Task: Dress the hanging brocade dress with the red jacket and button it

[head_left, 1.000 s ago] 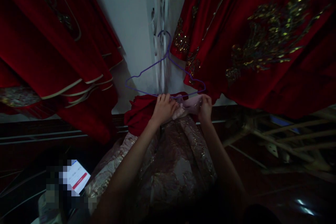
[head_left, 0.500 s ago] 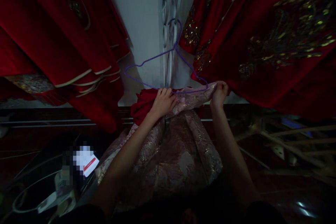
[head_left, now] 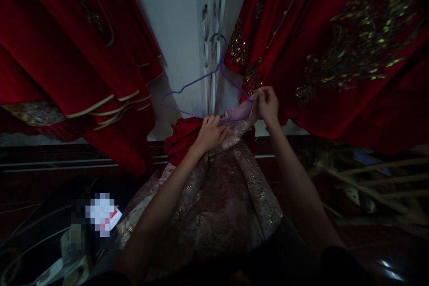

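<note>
A purple wire hanger (head_left: 197, 80) is upright in the middle, its hook upward against a pale surface. My left hand (head_left: 212, 133) is closed at the hanger's bottom bar, gripping the waist of a pink brocade garment (head_left: 234, 196) with gold threads. What its fingertips press on is partly hidden. Pinched in my right hand (head_left: 268, 105) is the raised edge of the same garment, drawn up by the hanger's right shoulder, so the plain pink lining shows. Red cloth (head_left: 181, 138) lies bunched to the left of my left hand, behind the brocade.
Red garments with pale trim (head_left: 110, 98) hang at the left. More red cloth with gold sequins (head_left: 362, 49) hangs at the right. A white scrolled metal bar (head_left: 210, 71) stands behind the hanger. Wooden slats (head_left: 385, 183) are low at the right.
My right hand has moved up and to the left, lifting the garment's edge over the hanger's right end. My left hand keeps its hold in nearly the same place.
</note>
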A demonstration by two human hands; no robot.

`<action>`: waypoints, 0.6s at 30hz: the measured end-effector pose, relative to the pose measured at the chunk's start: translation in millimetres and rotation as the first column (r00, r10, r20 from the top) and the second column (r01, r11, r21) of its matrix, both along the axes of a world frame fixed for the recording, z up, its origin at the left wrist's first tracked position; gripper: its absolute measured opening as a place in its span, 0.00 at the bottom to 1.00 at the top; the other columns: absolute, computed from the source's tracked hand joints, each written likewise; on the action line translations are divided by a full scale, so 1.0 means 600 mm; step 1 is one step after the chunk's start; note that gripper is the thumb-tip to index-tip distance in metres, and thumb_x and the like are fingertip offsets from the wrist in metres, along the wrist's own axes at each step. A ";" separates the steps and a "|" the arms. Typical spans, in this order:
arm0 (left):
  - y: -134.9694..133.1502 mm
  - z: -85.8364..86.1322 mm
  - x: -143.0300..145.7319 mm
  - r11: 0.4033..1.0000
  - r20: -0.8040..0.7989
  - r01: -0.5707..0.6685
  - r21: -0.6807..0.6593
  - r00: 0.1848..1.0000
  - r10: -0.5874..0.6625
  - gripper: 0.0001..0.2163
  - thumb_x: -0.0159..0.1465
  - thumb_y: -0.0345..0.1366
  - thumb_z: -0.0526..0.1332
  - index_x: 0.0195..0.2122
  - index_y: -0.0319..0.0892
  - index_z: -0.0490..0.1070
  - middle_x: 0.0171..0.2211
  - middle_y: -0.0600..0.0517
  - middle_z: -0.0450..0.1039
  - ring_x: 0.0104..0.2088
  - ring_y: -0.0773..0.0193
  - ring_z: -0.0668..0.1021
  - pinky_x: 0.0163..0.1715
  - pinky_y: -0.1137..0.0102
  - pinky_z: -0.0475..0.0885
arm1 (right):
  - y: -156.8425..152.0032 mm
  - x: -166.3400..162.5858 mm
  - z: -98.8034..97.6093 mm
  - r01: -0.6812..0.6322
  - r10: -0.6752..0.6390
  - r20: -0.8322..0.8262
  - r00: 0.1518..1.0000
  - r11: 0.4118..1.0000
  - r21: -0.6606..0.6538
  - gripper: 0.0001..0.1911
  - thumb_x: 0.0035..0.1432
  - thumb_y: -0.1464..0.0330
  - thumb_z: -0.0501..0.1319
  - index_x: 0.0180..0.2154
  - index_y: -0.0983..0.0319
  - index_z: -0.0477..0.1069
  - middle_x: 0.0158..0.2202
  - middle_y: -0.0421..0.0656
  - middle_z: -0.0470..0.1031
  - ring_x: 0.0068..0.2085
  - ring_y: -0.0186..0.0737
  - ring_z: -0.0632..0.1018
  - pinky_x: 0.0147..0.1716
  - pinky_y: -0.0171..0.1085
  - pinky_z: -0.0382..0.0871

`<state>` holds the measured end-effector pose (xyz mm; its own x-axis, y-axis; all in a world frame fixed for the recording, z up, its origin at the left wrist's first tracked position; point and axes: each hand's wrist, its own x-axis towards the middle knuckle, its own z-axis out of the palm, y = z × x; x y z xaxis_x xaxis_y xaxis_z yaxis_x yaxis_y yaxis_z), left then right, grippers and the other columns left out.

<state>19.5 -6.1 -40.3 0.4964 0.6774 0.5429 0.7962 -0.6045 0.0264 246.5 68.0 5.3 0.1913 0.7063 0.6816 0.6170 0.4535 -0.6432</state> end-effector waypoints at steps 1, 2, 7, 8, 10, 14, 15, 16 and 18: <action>0.004 0.000 0.005 1.000 0.009 0.006 -0.006 1.000 -0.006 0.18 0.68 0.46 0.48 0.36 0.43 0.75 0.41 0.43 0.67 0.46 0.52 0.68 0.48 0.57 0.62 | 0.002 -0.008 0.011 -0.022 0.022 0.017 1.000 1.000 -0.010 0.19 0.63 0.52 0.48 0.40 0.58 0.68 0.39 0.46 0.75 0.43 0.43 0.74 0.46 0.40 0.65; 0.009 0.000 0.011 1.000 0.018 0.012 -0.010 1.000 -0.011 0.18 0.68 0.46 0.48 0.36 0.43 0.75 0.41 0.43 0.67 0.46 0.53 0.68 0.48 0.57 0.62 | 0.003 -0.016 0.019 -0.036 0.037 0.033 0.999 0.999 -0.016 0.18 0.63 0.53 0.48 0.40 0.57 0.68 0.39 0.45 0.75 0.43 0.43 0.74 0.46 0.39 0.65; 0.038 -0.010 0.049 0.996 0.062 0.075 -0.056 0.995 -0.072 0.19 0.68 0.46 0.48 0.36 0.43 0.76 0.44 0.44 0.68 0.48 0.54 0.68 0.49 0.58 0.60 | 0.014 -0.035 0.039 0.020 -0.022 0.060 0.998 0.999 0.036 0.20 0.63 0.51 0.48 0.39 0.58 0.69 0.37 0.43 0.75 0.40 0.43 0.75 0.44 0.38 0.65; 0.042 -0.012 0.055 0.993 0.079 0.095 -0.074 0.993 -0.089 0.19 0.68 0.46 0.49 0.37 0.44 0.76 0.43 0.45 0.68 0.48 0.54 0.68 0.49 0.58 0.60 | 0.019 -0.035 0.040 0.037 -0.040 0.063 0.997 0.998 0.042 0.21 0.63 0.50 0.48 0.38 0.58 0.68 0.37 0.43 0.75 0.40 0.43 0.75 0.43 0.38 0.65; 0.049 -0.015 0.064 0.986 0.130 0.122 -0.112 0.986 -0.107 0.19 0.68 0.47 0.49 0.38 0.45 0.77 0.43 0.46 0.68 0.48 0.56 0.68 0.48 0.59 0.60 | 0.026 -0.030 0.039 0.052 -0.056 0.085 0.995 0.998 0.045 0.22 0.63 0.49 0.47 0.38 0.58 0.68 0.35 0.43 0.75 0.38 0.44 0.76 0.42 0.40 0.66; 0.051 -0.008 0.058 0.969 0.273 0.187 -0.160 0.952 -0.139 0.18 0.68 0.47 0.49 0.37 0.45 0.76 0.45 0.49 0.71 0.49 0.59 0.69 0.51 0.60 0.59 | 0.028 -0.021 0.035 0.059 -0.066 0.133 0.989 0.997 0.053 0.24 0.62 0.47 0.45 0.36 0.58 0.68 0.33 0.43 0.75 0.35 0.43 0.75 0.43 0.43 0.65; 0.051 -0.004 0.049 0.961 0.307 0.228 -0.158 0.936 -0.172 0.17 0.68 0.46 0.50 0.37 0.45 0.76 0.47 0.50 0.71 0.50 0.60 0.69 0.53 0.61 0.58 | 0.025 -0.020 0.033 0.060 -0.067 0.136 0.988 0.997 0.057 0.24 0.62 0.47 0.45 0.36 0.58 0.68 0.32 0.43 0.75 0.34 0.42 0.75 0.43 0.43 0.65; 0.051 0.000 0.037 0.949 0.344 0.278 -0.150 0.914 -0.214 0.16 0.68 0.46 0.51 0.36 0.45 0.75 0.48 0.50 0.71 0.51 0.61 0.70 0.53 0.62 0.58 | 0.022 -0.020 0.032 0.056 -0.064 0.139 0.988 0.997 0.060 0.25 0.62 0.46 0.45 0.35 0.58 0.68 0.31 0.42 0.74 0.33 0.42 0.74 0.43 0.43 0.65; 0.054 0.005 0.002 0.930 0.455 0.353 -0.103 0.848 -0.272 0.15 0.66 0.45 0.54 0.33 0.43 0.75 0.51 0.50 0.71 0.52 0.62 0.70 0.54 0.65 0.60 | 0.016 -0.017 0.030 0.039 -0.048 0.148 0.988 0.997 0.062 0.25 0.62 0.46 0.45 0.34 0.58 0.67 0.30 0.41 0.73 0.32 0.40 0.73 0.42 0.42 0.65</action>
